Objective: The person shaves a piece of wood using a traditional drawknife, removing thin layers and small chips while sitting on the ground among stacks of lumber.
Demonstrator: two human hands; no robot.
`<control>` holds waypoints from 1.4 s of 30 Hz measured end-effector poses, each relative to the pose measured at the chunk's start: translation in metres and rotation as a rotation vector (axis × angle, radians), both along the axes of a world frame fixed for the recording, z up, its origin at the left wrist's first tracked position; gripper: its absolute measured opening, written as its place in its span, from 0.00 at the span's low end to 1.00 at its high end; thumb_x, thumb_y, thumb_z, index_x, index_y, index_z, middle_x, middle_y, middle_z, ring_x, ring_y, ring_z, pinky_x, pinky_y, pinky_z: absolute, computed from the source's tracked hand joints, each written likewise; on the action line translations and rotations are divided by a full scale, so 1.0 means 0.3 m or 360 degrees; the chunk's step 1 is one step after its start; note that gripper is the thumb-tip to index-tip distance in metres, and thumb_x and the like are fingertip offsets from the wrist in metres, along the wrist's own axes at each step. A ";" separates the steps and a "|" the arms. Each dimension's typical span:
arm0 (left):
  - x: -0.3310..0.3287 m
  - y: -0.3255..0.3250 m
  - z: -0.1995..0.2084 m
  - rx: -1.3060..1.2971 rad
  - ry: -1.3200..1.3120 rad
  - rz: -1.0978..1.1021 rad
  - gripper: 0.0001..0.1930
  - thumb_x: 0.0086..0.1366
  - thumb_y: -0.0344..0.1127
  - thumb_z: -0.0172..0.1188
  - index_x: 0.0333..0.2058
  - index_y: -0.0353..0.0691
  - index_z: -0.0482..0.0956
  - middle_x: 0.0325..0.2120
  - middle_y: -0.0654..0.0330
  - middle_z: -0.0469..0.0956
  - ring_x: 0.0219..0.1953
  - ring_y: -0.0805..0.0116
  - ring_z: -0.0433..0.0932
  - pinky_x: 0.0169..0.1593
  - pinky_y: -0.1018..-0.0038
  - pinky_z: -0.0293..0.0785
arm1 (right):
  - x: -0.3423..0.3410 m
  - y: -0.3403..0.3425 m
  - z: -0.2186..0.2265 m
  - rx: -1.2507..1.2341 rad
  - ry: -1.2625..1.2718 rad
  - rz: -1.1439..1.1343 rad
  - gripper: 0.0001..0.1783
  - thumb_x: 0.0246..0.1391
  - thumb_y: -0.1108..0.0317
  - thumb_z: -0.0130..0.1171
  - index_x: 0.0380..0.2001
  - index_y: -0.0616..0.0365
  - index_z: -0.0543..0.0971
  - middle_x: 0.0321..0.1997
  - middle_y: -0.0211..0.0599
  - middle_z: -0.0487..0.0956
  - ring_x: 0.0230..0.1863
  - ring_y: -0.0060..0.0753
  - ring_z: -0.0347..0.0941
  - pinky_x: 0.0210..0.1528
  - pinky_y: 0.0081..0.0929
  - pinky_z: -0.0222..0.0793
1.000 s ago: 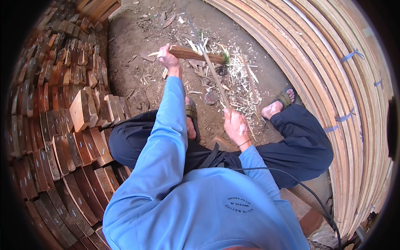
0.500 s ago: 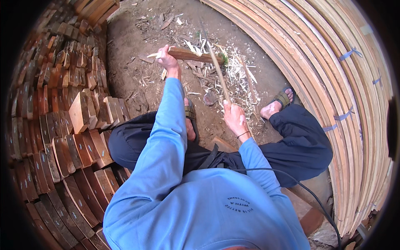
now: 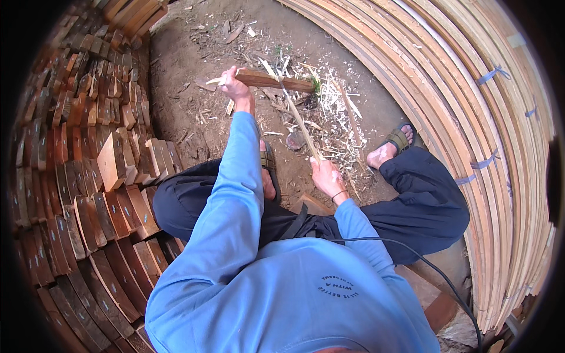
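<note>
Two hands at a wood billet over a chip-strewn dirt floor.

The left hand (image 3: 234, 87) is closed around one end of a short wooden billet (image 3: 275, 80), holding it level above the ground. The right hand (image 3: 325, 175), nearer the body, is fisted on the handle of a long thin blade (image 3: 299, 120) whose far end meets the billet. Pale wood shavings (image 3: 335, 112) lie beneath, between the sandalled feet.

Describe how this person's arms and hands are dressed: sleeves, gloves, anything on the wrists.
Both arms wear long, light blue sleeves that reach the wrists. The left hand and right hand are bare, with no gloves. A thin dark band circles the right wrist, just ahead of the cuff. No band shows on the left wrist. The sleeves are plain, without markings.
</note>
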State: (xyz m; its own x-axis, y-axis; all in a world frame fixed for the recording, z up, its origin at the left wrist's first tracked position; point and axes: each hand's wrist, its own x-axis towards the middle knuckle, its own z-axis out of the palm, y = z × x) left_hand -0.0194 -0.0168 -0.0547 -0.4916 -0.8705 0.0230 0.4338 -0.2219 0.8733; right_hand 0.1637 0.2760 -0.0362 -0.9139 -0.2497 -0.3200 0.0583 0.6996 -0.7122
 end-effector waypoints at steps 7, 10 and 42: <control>0.020 -0.011 0.002 -0.0032 -0.0054 -0.0022 0.07 0.61 0.33 0.55 0.29 0.35 0.75 0.26 0.53 0.80 0.31 0.61 0.79 0.43 0.67 0.74 | -0.028 -0.011 0.145 -0.0076 0.0003 0.0017 0.30 0.69 0.54 0.46 0.23 0.72 0.77 0.23 0.65 0.75 0.30 0.67 0.76 0.33 0.53 0.69; 0.008 -0.011 -0.005 0.0098 0.0042 0.0006 0.07 0.60 0.33 0.56 0.26 0.37 0.73 0.24 0.56 0.78 0.28 0.63 0.79 0.40 0.68 0.73 | -0.035 0.027 0.084 0.0066 -0.0176 0.0053 0.29 0.68 0.53 0.46 0.25 0.70 0.79 0.24 0.65 0.75 0.30 0.65 0.77 0.34 0.51 0.71; 0.032 -0.022 -0.012 -0.0065 -0.0013 0.0004 0.06 0.61 0.32 0.55 0.27 0.36 0.73 0.23 0.57 0.76 0.29 0.63 0.80 0.38 0.67 0.76 | 0.000 0.006 0.174 -0.0106 0.0105 0.0044 0.28 0.68 0.53 0.46 0.26 0.70 0.78 0.24 0.64 0.75 0.30 0.68 0.74 0.34 0.54 0.68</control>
State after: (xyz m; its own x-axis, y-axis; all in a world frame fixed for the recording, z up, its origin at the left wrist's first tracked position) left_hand -0.0099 -0.0234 -0.0583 -0.4895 -0.8703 0.0542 0.4269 -0.1850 0.8852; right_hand 0.1638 0.2776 0.0160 -0.9250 -0.2938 -0.2411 -0.0092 0.6515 -0.7586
